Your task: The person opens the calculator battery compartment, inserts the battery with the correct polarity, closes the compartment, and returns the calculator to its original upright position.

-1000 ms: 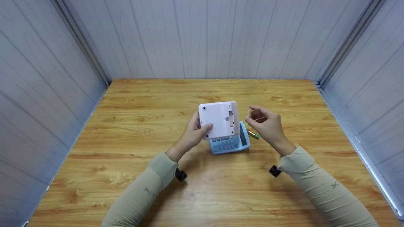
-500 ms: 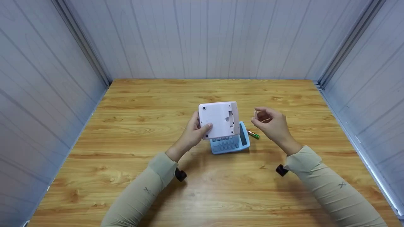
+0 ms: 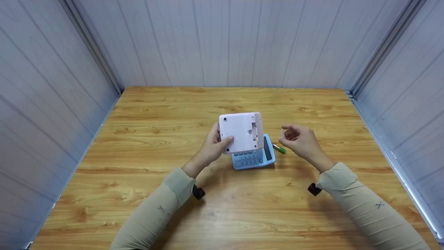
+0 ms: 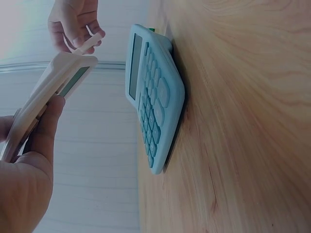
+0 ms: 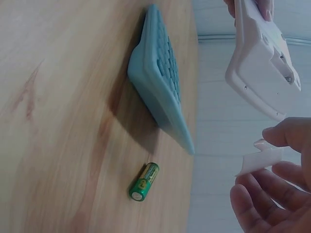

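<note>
In the head view my left hand [image 3: 213,144] grips a pale pink calculator [image 3: 239,132] by its near left side, back face up, thumb across it. Its battery slot [image 3: 255,131] is uncovered and shows no battery. To the right, my right hand [image 3: 303,142] pinches a small pale battery cover [image 5: 262,159] between thumb and fingers, apart from the calculator. Beneath the pink calculator a light blue calculator [image 3: 248,161] lies keys up on the table, partly hidden. A green battery [image 3: 279,149] lies on the table between the blue calculator and my right hand.
The wooden table [image 3: 156,121] meets a pale panelled wall [image 3: 208,41] at the back, with similar walls at left and right. A black wrist camera [image 3: 198,192] sits under the left cuff, another black camera [image 3: 314,189] by the right cuff.
My right hand has drawn away to the right and slightly toward me with the battery cover, widening the gap to the pink calculator. The left hand and pink calculator stay almost still.
</note>
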Demonstrator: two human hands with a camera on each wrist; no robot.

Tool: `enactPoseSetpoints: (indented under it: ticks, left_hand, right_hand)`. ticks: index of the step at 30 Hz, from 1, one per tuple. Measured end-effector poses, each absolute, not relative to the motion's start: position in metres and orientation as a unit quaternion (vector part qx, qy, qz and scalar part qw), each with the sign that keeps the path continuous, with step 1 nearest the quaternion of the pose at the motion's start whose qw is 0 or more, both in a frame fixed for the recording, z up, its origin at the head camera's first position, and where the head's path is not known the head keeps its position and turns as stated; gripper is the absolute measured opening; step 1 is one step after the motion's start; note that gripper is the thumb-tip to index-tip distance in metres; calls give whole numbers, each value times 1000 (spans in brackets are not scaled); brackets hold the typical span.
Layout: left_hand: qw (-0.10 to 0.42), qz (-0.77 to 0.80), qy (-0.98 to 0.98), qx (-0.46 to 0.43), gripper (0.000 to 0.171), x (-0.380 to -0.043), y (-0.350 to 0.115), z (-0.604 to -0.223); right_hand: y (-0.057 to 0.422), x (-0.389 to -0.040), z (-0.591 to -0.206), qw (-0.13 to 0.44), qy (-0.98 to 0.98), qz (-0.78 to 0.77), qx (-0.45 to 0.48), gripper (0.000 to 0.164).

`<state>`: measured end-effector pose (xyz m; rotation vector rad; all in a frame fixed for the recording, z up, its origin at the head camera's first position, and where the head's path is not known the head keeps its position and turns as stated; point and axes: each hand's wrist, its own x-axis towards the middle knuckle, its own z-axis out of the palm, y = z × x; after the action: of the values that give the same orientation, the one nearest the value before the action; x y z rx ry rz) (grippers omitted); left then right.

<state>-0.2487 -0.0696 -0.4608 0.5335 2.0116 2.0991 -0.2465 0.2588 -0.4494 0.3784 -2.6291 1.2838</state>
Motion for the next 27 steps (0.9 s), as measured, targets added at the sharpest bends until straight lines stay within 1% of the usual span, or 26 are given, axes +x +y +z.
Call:
enactPoseSetpoints:
  ticks: [8, 16, 24, 27]
  left_hand:
    - [95, 711, 674, 177, 59, -248, -69, -461]
    - [86, 712, 673, 181, 61, -249, -68, -463]
    - [88, 712, 674, 176, 62, -248, -70, -463]
    - [88, 711, 675, 174, 61, -247, -70, -463]
  right_hand:
    - [263, -246, -456, 47, -907, 397, 136, 31]
    - [269, -246, -462, -38, -910, 381, 161, 33]
    - [275, -248, -469, -96, -918, 352, 153, 28]
    - [276, -248, -474, -118, -919, 342, 158, 23]
